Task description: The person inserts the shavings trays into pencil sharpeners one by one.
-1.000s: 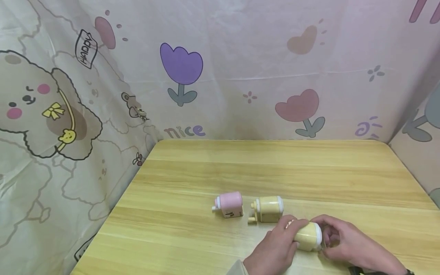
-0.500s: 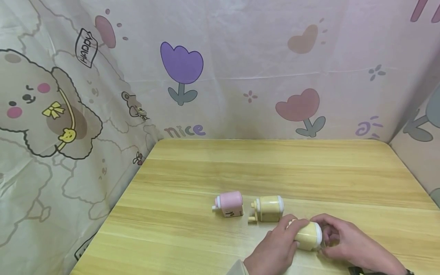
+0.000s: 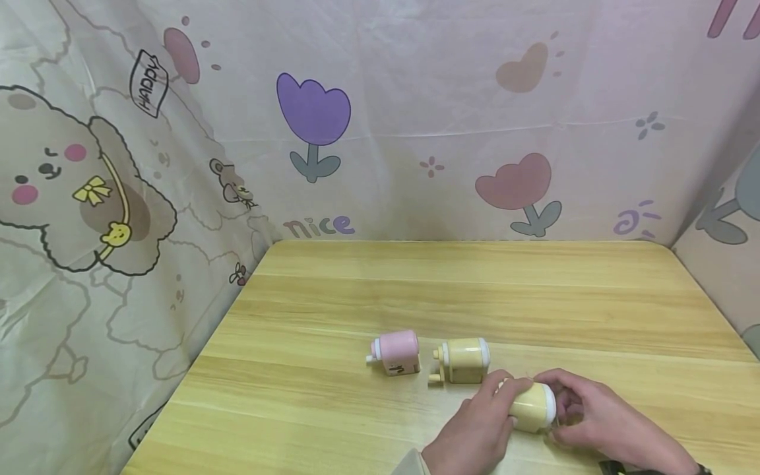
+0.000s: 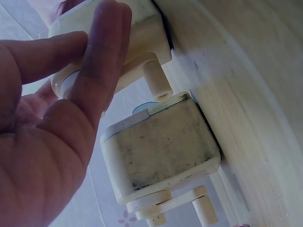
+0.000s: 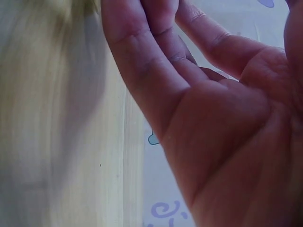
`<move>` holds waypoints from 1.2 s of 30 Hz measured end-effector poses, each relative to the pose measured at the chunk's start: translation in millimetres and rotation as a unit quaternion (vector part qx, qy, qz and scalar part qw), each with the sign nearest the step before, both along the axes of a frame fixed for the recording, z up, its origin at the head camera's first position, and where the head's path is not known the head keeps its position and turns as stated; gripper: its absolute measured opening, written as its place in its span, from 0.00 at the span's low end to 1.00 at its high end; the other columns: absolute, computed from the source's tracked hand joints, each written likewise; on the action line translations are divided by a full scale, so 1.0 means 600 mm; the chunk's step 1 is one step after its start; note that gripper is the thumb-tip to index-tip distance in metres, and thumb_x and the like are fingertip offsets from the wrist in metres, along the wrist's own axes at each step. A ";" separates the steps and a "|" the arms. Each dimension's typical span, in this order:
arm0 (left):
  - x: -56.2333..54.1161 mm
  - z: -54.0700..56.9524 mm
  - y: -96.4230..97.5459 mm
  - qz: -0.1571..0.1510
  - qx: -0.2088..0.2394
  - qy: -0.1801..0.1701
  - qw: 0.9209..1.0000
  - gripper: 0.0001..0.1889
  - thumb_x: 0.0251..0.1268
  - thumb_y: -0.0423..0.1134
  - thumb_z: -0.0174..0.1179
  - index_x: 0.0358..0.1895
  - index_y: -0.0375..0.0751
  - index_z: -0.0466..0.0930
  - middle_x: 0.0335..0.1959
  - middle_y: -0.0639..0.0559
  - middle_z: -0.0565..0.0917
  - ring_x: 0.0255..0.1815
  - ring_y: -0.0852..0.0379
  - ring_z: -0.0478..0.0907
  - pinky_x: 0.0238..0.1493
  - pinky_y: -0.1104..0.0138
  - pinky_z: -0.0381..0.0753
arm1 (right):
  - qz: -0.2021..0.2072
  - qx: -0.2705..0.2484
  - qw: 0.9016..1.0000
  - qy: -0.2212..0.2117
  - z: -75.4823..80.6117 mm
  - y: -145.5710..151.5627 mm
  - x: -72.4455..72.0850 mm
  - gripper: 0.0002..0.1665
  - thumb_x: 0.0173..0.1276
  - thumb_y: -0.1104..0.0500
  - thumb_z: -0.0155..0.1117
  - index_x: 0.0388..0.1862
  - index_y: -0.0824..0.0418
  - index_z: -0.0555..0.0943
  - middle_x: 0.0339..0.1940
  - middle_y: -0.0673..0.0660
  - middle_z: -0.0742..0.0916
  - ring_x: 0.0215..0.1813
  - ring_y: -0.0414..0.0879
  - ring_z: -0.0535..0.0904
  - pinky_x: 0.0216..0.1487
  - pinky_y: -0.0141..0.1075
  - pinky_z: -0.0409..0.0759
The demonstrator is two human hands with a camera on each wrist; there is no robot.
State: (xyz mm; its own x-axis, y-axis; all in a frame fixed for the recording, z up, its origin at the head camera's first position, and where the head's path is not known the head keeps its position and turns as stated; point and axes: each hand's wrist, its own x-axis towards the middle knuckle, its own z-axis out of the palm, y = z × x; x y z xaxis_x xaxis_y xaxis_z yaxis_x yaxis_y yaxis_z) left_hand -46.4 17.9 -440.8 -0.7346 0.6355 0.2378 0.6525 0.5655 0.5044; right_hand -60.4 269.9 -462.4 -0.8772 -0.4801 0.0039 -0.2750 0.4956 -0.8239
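A yellow crank pencil sharpener [image 3: 530, 408] with a white end stands near the table's front. My left hand [image 3: 469, 425] grips it from the left, thumb and fingers round its body. In the left wrist view, its crank handle [image 4: 157, 80] juts out below the fingers. My right hand [image 3: 605, 419] has curled fingers at the white end, index finger near the top and thumb at the lower corner; the exact contact is partly hidden. The right wrist view shows that palm [image 5: 218, 127], its fingertips cut off. Close behind the left hand stands a second yellow pencil sharpener [image 3: 467, 361].
A pink pencil sharpener [image 3: 399, 353] stands left of the second yellow one, its crank facing left. All of them are on a wood-grain table [image 3: 332, 284]. Printed cloth [image 3: 404, 86] hangs behind the table and along both sides.
My right hand's fingers and thumb shift very slightly at the sharpener's white end. The left hand, its grip and the other sharpeners stay where they were.
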 end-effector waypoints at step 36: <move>-0.002 -0.001 -0.001 0.002 0.003 0.031 1.000 0.33 0.69 0.29 0.65 0.74 0.51 0.66 0.60 0.56 0.73 0.35 0.70 0.76 0.35 0.83 0.73 | 0.018 -0.025 0.999 -0.011 0.003 -0.011 -0.005 0.40 0.57 0.58 0.82 0.65 0.66 0.74 0.54 0.57 0.87 0.50 0.31 0.81 0.45 0.28 0.82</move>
State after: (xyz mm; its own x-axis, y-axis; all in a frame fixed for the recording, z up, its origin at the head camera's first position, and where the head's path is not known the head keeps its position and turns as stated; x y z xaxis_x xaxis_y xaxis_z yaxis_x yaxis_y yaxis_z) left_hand -47.7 17.5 -441.5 -0.7201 0.6316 0.2873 0.6812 0.5646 0.4660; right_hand -63.7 263.2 -460.6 -0.8595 -0.5110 0.0097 -0.2732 0.4433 -0.8537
